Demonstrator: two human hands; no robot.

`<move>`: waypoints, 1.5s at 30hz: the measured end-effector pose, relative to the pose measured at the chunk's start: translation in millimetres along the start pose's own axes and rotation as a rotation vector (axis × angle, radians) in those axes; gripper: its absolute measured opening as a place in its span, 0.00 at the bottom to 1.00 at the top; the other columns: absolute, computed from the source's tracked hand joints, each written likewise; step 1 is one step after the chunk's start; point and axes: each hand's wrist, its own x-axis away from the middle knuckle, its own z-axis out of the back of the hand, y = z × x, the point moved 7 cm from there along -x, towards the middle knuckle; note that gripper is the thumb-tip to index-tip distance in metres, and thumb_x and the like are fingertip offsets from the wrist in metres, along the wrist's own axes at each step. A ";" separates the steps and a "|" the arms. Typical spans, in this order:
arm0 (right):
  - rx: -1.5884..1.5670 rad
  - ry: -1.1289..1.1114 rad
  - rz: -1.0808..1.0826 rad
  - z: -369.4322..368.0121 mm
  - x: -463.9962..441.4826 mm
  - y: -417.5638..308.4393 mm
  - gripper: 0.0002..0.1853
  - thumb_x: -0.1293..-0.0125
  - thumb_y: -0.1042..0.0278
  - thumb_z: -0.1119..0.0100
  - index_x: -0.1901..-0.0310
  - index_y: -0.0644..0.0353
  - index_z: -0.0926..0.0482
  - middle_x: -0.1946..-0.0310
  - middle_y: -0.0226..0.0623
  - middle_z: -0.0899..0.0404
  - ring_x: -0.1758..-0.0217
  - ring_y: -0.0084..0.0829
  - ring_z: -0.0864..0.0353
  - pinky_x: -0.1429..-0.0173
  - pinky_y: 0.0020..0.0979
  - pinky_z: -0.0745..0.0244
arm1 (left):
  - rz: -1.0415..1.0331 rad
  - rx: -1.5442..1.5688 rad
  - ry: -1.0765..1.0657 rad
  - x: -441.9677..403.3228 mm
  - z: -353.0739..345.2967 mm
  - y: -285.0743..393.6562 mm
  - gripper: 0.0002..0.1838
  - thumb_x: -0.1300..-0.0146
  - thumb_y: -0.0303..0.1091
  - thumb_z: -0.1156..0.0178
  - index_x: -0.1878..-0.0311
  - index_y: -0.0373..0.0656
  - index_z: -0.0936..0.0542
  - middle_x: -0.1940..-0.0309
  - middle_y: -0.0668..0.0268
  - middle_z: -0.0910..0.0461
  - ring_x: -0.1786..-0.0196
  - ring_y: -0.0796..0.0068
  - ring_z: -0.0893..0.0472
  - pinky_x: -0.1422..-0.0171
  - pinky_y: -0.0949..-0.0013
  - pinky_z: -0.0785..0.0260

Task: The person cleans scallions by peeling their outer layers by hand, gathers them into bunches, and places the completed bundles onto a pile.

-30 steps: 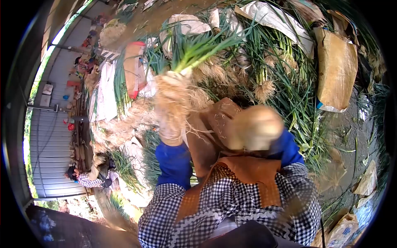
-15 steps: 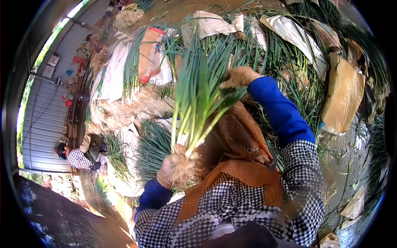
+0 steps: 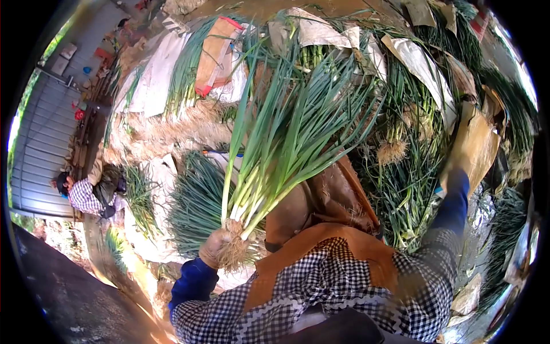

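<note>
My left hand (image 3: 214,247) is closed around the root end of a bunch of green onions (image 3: 263,189). Their white stems show above my fingers, and the long green leaves fan out up and to the right. Pale stringy roots hang beside the palm. My right arm, in a blue sleeve (image 3: 454,198), stretches out to the right. Its hand blends into a tan sack (image 3: 476,143) there, so its fingers cannot be made out. A brown apron (image 3: 309,206) covers my lap, just right of the bunch.
More green onions (image 3: 197,206) lie left of my lap, with a loose pile (image 3: 401,195) on the right. Rows behind are partly covered by white sacks (image 3: 152,77). At the far left a person (image 3: 89,192) bends low near a corrugated metal wall (image 3: 43,155).
My right hand has left the onion leaves and reached far right to the tan sack. The bunch in my left hand has moved slightly left, its leaves spreading wider to the right.
</note>
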 end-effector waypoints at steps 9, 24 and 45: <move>-1.222 -1.849 0.740 22.0 377.9 -273.9 0.44 0.38 0.36 0.54 0.31 0.59 0.54 0.36 0.52 0.42 0.38 0.48 0.34 0.38 0.46 0.37 | 0.230 -0.370 -0.092 23.4 -0.3 10.2 0.29 0.56 0.23 0.45 0.45 0.32 0.31 0.57 0.56 0.23 0.56 0.65 0.21 0.48 0.67 0.29; -1.461 -2.086 0.604 112.8 593.6 -585.6 0.29 0.36 0.65 0.46 0.37 0.64 0.42 0.40 0.45 0.35 0.42 0.38 0.32 0.35 0.41 0.37 | -0.477 -0.181 0.353 144.2 125.2 -103.7 0.38 0.57 0.37 0.30 0.41 0.38 0.34 0.55 0.65 0.26 0.56 0.71 0.26 0.50 0.67 0.31; -1.065 -1.023 0.792 44.3 273.8 -390.5 0.29 0.31 0.51 0.61 0.35 0.64 0.43 0.35 0.44 0.43 0.31 0.37 0.45 0.31 0.37 0.49 | -0.276 0.050 1.045 17.1 310.3 -292.9 0.25 0.45 0.36 0.37 0.47 0.31 0.28 0.54 0.59 0.23 0.53 0.69 0.23 0.48 0.70 0.31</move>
